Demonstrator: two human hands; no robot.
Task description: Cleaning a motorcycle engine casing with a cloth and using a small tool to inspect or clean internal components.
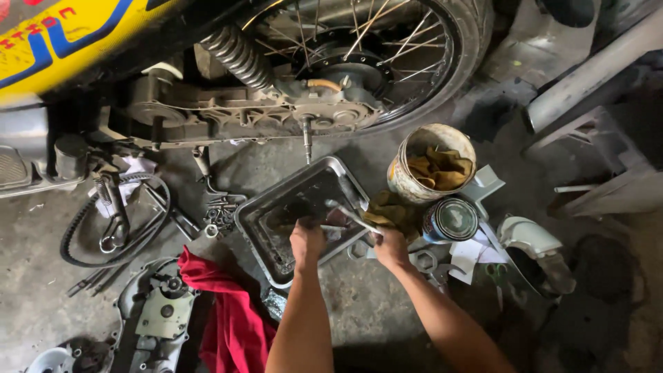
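1. The left hand (307,242) reaches into the grimy metal tray (257,220) on the floor; its grip cannot be told.
2. The right hand (391,246) closes around a slim metal tool (349,214) at the tray's right edge.
3. A rag-filled bucket (433,163) stands just right, beyond the hands.

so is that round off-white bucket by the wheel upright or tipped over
Upright. The round off-white bucket stands on the concrete floor with its open mouth facing up, and crumpled yellowish-brown rags sit inside it.
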